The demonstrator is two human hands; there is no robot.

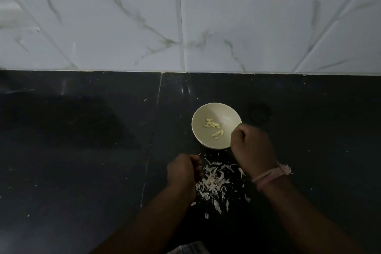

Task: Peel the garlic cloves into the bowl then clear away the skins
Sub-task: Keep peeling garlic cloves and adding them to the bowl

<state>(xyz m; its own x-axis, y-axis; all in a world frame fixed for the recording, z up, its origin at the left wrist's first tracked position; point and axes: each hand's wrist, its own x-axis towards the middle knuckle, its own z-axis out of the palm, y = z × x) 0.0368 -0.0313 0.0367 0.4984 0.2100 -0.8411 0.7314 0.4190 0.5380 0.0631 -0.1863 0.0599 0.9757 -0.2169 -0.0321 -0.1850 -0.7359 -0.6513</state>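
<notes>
Skins (214, 183) between hands, bowl (198, 130) just beyond.

worktop (82, 150): black, glossy, one seam running front to back | wall (247, 27): behind worktop, white tiles with grey marble veins, grey grout | light: dim, faint glints on worktop

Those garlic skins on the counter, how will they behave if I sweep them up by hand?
The garlic skins look thin, curled and papery, so probably very light and floppy, apt to scatter or cling rather than slide together. They lie loose on the dark counter near the bowl, so strays seem likely.
</notes>
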